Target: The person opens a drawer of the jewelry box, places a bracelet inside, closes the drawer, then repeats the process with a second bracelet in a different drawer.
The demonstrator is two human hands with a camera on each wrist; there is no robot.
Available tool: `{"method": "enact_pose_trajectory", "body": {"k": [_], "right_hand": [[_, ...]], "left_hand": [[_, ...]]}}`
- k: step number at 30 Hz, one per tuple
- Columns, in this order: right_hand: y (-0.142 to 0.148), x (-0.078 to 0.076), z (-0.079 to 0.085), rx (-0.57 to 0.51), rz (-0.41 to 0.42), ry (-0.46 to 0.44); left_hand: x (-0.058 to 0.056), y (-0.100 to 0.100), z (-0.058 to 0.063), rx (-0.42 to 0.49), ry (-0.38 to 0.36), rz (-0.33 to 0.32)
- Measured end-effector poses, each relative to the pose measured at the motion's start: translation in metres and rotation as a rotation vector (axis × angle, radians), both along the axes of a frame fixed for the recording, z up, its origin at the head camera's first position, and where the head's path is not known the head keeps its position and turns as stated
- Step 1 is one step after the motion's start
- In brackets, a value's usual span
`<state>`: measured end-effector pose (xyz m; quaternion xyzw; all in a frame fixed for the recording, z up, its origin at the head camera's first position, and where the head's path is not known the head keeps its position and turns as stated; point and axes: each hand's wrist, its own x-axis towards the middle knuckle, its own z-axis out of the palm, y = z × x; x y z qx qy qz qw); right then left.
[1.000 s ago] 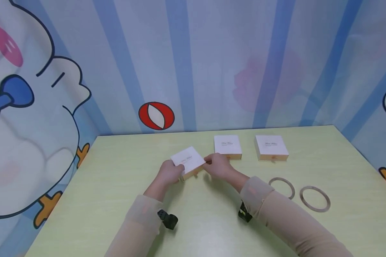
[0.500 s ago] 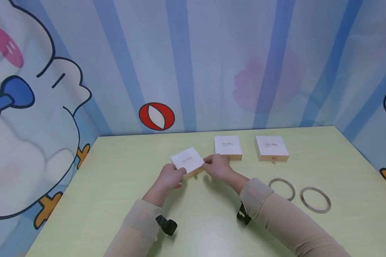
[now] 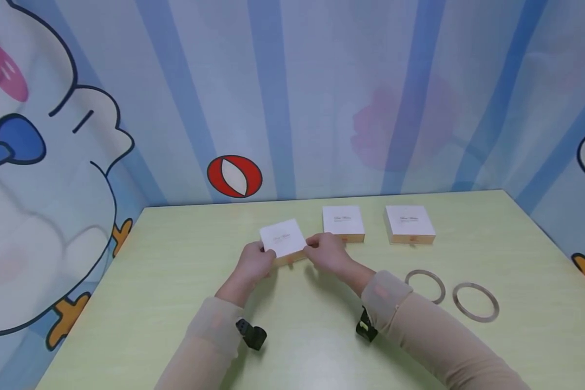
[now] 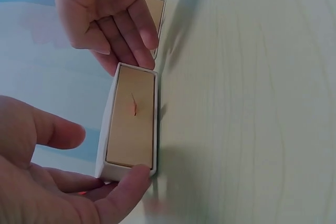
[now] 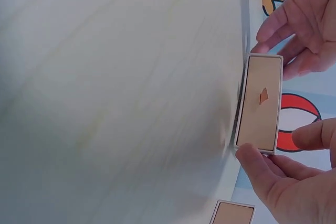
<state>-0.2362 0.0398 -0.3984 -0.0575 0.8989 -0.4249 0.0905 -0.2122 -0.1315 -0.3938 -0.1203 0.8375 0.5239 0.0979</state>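
Turned a little since half a second ago, the white box (image 3: 281, 238) now lies straighter between the two hands, its front edge less slanted and its left end farther from the person. On the left hand (image 3: 254, 262), the fingers (image 4: 128, 190) are set narrowly and hold the box's left end, one tip pressed on the front corner and others behind it. The right hand (image 3: 329, 252) holds the opposite end by its front right corner in a similar narrow grip. Whether the box rests flat on the desk (image 3: 200, 233) or is slightly raised, I cannot tell. Its pale gold front panel (image 4: 128, 124) faces the person, with a small reddish tab (image 5: 264, 96) at the middle; faint print, too small to read, marks the lid.

Just beyond the right hand sits a second white box (image 3: 343, 221), and to the right of that, apart from it, a third white box (image 3: 409, 221), both with gold fronts turned to the person. Nearer, on the right, lie two greyish rings: the left ring (image 3: 442, 287) is partly covered by the right sleeve (image 3: 448, 336), and the right ring (image 3: 496, 307) lies just beside it. Behind the desk hangs a blue striped backdrop (image 3: 322, 108) bearing a red-and-white ball (image 3: 234, 176).
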Motion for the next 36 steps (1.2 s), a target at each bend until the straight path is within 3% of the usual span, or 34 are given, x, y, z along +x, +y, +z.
{"method": "enact_pose_trajectory", "body": {"k": [4,11,19,25,36], "right_hand": [[-0.002,-0.001,0.0,-0.008,-0.016,0.007],[-0.007,-0.003,0.0,-0.089,-0.039,-0.033],[-0.014,-0.004,-0.002,-0.119,-0.042,-0.076],[-0.016,-0.006,-0.002,-0.122,-0.036,-0.051],[-0.021,-0.012,-0.004,-0.135,-0.01,-0.027]], "left_hand": [[-0.006,-0.001,-0.001,0.003,-0.012,0.025],[-0.016,-0.002,-0.001,-0.062,0.032,0.037],[-0.024,-0.003,-0.005,-0.051,0.036,0.071],[-0.032,0.0,-0.011,-0.027,0.069,0.092],[-0.041,0.003,-0.013,0.002,0.036,0.127]]}}
